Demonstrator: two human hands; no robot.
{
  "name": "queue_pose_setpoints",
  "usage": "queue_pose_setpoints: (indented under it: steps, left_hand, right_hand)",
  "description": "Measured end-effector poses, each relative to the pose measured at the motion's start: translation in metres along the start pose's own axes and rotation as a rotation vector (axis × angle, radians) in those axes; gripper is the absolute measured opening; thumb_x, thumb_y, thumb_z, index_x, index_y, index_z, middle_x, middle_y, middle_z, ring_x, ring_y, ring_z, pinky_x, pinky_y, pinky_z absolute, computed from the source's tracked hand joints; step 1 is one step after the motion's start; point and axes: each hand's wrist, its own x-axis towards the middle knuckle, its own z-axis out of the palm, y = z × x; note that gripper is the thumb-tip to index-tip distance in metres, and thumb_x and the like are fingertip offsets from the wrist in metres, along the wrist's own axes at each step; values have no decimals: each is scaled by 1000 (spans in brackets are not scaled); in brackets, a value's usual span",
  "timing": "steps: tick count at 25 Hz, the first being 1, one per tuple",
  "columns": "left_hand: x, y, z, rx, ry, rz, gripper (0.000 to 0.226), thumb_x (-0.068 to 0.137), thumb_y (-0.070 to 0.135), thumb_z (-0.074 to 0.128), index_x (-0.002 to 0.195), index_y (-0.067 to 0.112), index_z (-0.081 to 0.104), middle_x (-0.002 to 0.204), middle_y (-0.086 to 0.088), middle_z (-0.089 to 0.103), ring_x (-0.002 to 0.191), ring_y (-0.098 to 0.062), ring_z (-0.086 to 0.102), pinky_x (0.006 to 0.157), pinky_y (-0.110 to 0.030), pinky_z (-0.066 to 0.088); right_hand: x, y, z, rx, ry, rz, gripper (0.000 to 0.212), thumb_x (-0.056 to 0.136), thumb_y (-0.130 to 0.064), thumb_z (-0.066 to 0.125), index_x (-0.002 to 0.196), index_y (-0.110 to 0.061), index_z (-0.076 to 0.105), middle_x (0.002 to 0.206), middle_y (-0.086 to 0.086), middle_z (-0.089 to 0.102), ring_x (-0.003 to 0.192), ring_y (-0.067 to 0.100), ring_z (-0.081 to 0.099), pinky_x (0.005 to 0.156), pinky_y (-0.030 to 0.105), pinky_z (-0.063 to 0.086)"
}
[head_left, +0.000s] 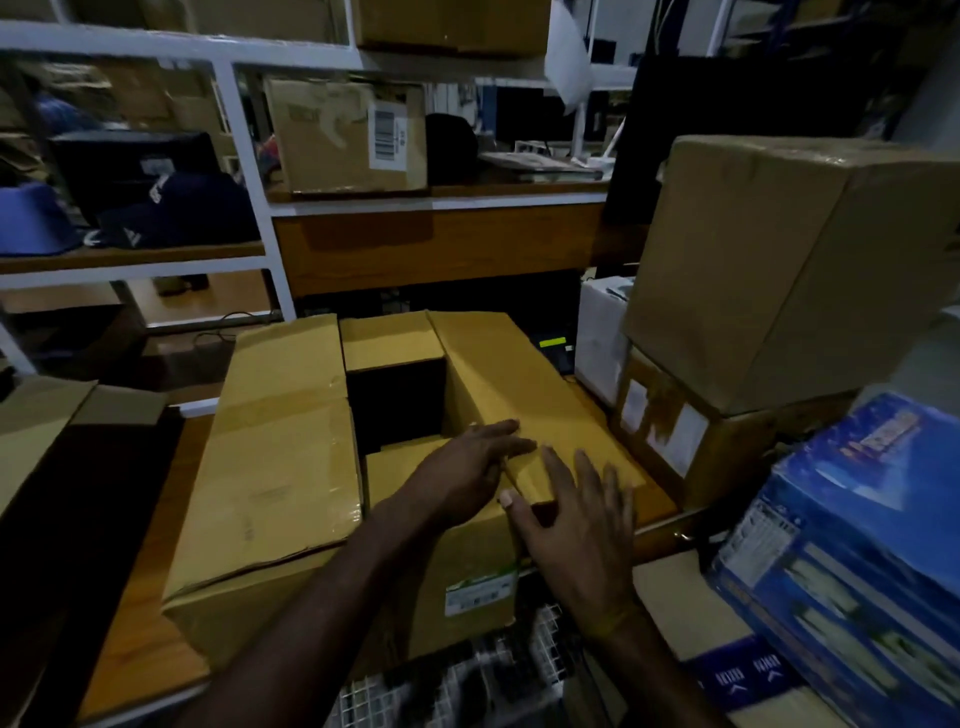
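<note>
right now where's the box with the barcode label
In the head view, the box with the barcode label sits on the wooden shelf at upper centre, beyond the open carton.

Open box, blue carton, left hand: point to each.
open box (280, 441), head view, left flap.
blue carton (857, 551), head view, top face.
left hand (467, 470), head view, back of hand.

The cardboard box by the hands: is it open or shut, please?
Open: the cardboard box shows a dark gap between its flaps; left hand and right hand touch its right flap.
</note>
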Motion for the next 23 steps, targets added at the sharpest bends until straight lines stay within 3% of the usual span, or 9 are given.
queue_pose_setpoints:
  steps: [3,5,8,11,13,15,17,19,23]
  left_hand:
    - [1,-1,3,32,27,14,41,100,7,39,128,26,61,152,-1,41,140,-18,35,112,-34,30]
    - [1,-2,5,23,53,22,37,96,6,42,117,26,66,143,-1,49,132,-18,44,105,-34,40]
    - [2,-3,6,42,69,34,31,94,7,43,106,24,66,129,2,56,115,-17,52,86,-35,50]
    - [3,-7,8,75,84,69,28,93,9,42,99,26,64,120,3,56,107,-16,55,75,-35,52]
    - [1,-9,8,64,95,54,28,94,12,42,101,27,65,124,5,55,108,-15,56,76,-35,52]
    - [-2,-7,4,67,153,5,27,97,17,43,109,28,65,132,4,52,111,-14,57,79,-36,54]
    - [-10,-2,-1,164,258,-45,27,100,27,43,119,31,61,139,6,49,112,-13,58,78,-31,55]
    - [-28,4,0,219,344,-78,30,100,33,42,126,35,57,141,9,48,111,-10,59,78,-27,51]
    - [-85,10,15,198,488,-66,34,95,29,47,126,34,58,128,10,57,105,-11,61,77,-24,51]
  right_hand:
    - [-6,-2,9,228,-114,47,100,70,-95,5,149,-40,32,155,-1,37,140,24,36,110,48,34]
    - [-6,-9,8,313,-110,48,91,76,-90,14,144,-37,43,134,0,57,117,22,56,88,38,48]
    - [-6,-19,7,422,-79,51,60,90,-65,32,135,-34,57,69,-4,57,64,9,52,53,26,31]
    - [-6,-22,11,519,-70,86,41,96,-52,39,110,-27,69,52,0,36,46,9,35,48,29,19]
    - [-7,-23,8,558,-90,101,25,101,-42,46,98,-29,67,52,1,35,45,9,36,49,29,18]
    - [-6,-25,2,491,-103,80,26,101,-42,46,114,-32,66,63,-1,50,53,7,43,51,28,24]
    - [-3,-28,-5,355,-82,59,39,99,-45,46,133,-29,57,104,-2,64,84,13,59,64,27,40]
    - [-2,-33,-7,275,-64,-6,44,98,-46,45,139,-32,51,139,-5,49,113,16,55,84,32,48]
    - [1,-43,-6,255,-181,-141,40,100,-42,47,140,-37,49,156,-7,29,139,21,34,109,43,38]
